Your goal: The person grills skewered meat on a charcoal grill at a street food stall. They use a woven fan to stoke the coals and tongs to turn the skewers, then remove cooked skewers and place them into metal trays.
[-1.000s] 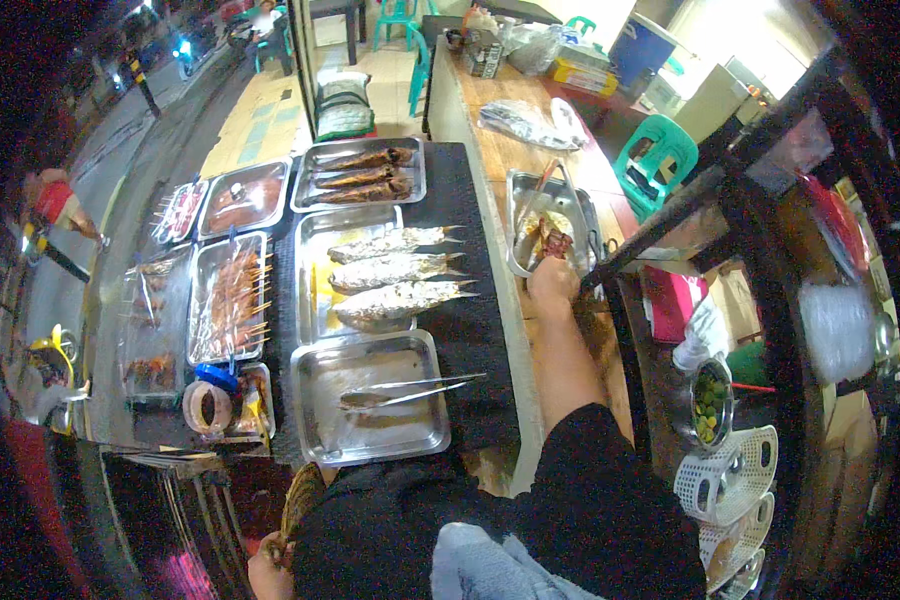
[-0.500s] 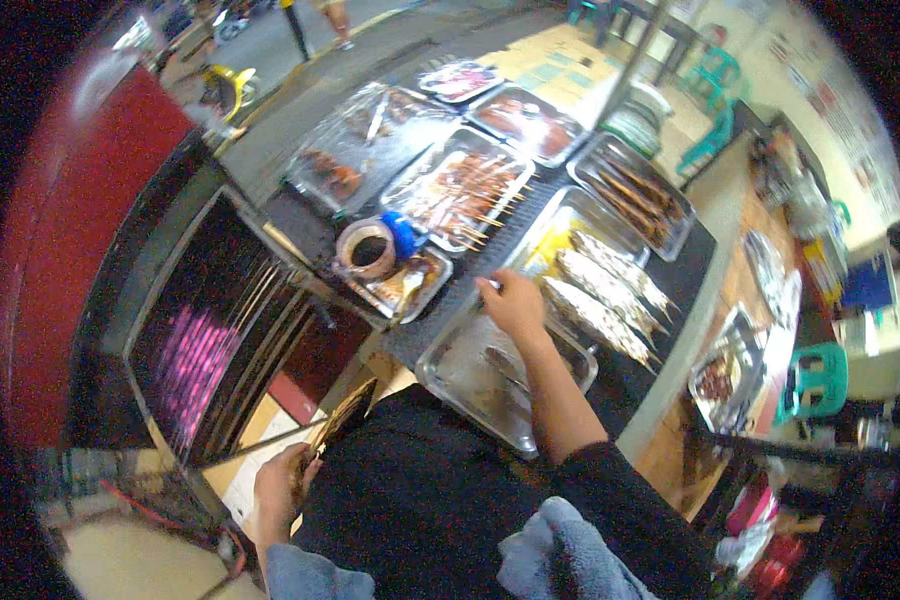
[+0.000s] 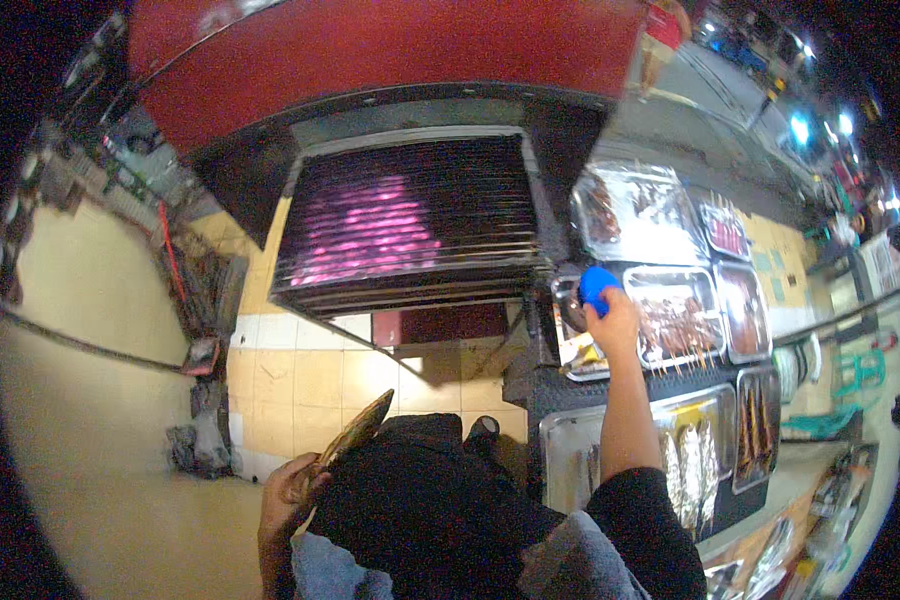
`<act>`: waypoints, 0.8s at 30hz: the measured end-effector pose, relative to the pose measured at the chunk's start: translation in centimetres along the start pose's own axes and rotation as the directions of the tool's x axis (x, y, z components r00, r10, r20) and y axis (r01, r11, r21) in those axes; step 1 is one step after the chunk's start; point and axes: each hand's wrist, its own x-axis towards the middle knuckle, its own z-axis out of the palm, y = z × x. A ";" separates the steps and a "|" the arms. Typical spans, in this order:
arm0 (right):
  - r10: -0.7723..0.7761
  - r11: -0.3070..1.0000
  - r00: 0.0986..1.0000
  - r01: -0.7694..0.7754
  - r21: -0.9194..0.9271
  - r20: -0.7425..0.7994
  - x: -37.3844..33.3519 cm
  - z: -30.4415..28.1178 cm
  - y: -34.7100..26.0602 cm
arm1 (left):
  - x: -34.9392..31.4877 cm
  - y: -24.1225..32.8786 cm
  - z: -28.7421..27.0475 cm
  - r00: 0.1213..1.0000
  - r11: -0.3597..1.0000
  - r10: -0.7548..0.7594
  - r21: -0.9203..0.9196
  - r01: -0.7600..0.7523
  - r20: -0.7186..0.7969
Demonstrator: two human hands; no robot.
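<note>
My right hand (image 3: 615, 320) is closed on a rounded blue object (image 3: 597, 286), whose exact kind I cannot make out. It is above a small tray (image 3: 587, 375) at the left of the food trays, beside a dark bowl partly hidden by the hand. Low at the left, my left hand (image 3: 292, 490) holds a flat brown hand fan (image 3: 358, 430), seen nearly edge-on. Ahead of me, a charcoal grill (image 3: 485, 200) has pink-glowing coals (image 3: 365, 235) under its bars. Right of my right hand lie several meat skewers (image 3: 675, 322) on a metal tray.
Foil-wrapped pieces (image 3: 692, 460) and a tray of long brown skewers (image 3: 755, 425) lie at the right. A mostly bare metal tray (image 3: 562, 440) is below my right forearm. A red hood (image 3: 390, 50) overhangs the grill. A person (image 3: 662, 40) stands beyond.
My view has swung left toward the grill. My right hand has moved from above the bare metal tray to the blue object and taken hold of it. My left hand still holds the fan.
</note>
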 end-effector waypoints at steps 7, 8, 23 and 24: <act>-0.112 0.967 0.988 0.084 -0.239 -0.107 -2.7 1.5 -3.6 | -0.7 -1.6 -4.9 0.994 0.998 0.053 0.020 -0.055 0.100; -0.064 0.950 0.992 0.028 -0.312 -0.105 -2.7 1.3 -4.1 | -0.3 -1.5 -5.5 0.993 0.994 -0.021 0.108 0.008 0.119; 0.202 0.916 0.975 -0.223 -0.333 -0.098 -5.9 3.5 -21.8 | 3.3 -5.9 -12.0 0.990 0.952 0.062 0.290 -0.098 0.129; 0.294 0.849 0.950 -0.311 -0.427 -0.106 -4.2 4.0 -20.6 | 3.3 -6.2 -12.2 0.992 0.932 0.050 0.352 -0.087 0.114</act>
